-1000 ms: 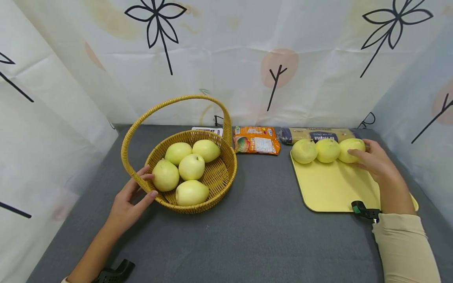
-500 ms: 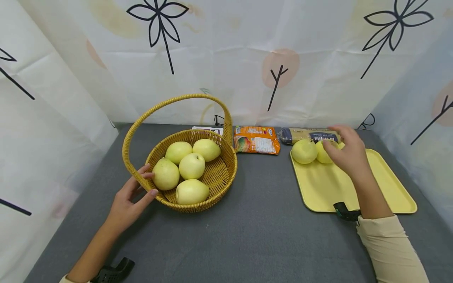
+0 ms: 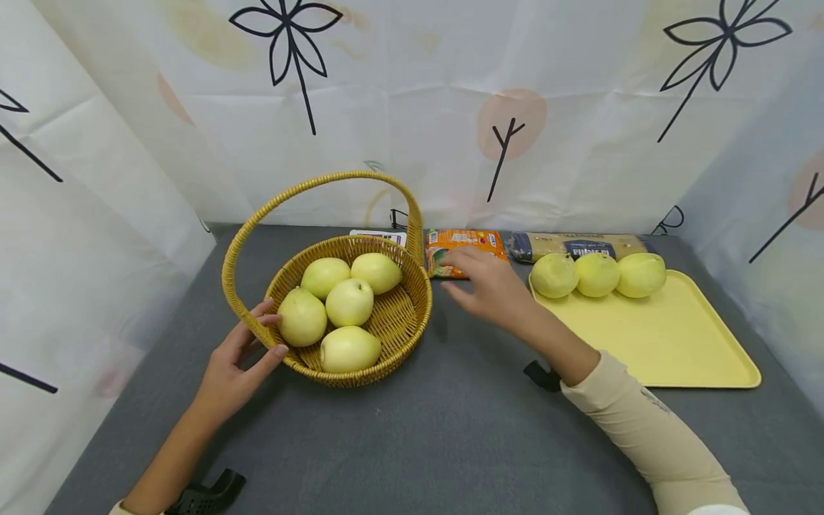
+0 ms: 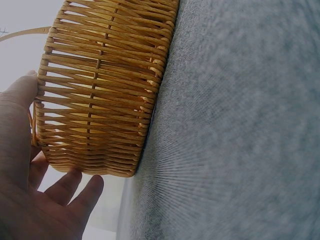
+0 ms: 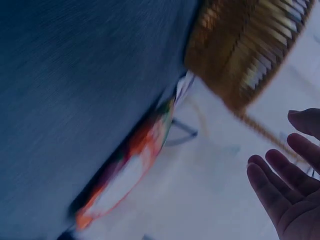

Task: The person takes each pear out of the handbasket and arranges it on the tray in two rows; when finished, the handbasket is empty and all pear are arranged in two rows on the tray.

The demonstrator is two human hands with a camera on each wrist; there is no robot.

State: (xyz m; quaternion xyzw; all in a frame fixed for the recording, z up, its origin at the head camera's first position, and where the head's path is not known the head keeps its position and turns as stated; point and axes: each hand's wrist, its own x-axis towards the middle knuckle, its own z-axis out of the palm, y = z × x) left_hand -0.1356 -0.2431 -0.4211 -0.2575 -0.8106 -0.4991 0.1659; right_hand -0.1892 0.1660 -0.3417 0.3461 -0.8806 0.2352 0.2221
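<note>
My left hand (image 3: 232, 375) holds the rim of the wicker basket (image 3: 412, 336) at its left side, beside the foot of the tall handle. In the left wrist view the thumb lies at the rim and other fingers spread along the woven wall (image 4: 100, 90). Several pale yellow-green pears (image 3: 348, 302) lie inside the basket, with bare weave at its right. My right hand (image 3: 492, 290) is empty, fingers apart, just right of the basket and overlapping the orange packet (image 3: 473, 241). Three more pears (image 3: 596, 275) sit in a row along the back of the yellow tray (image 3: 669, 336).
Behind the tray lies a long packet with a dark label (image 3: 589, 247). A white printed card (image 3: 380, 236) shows partly behind the basket. The basket's handle (image 3: 322, 182) arches high above it. A patterned cloth (image 3: 412, 107) hangs at the grey table's back edge.
My right hand has let go of the rightmost pear on the tray and swung left, empty, toward the basket. My left hand and the basket have stayed in place.
</note>
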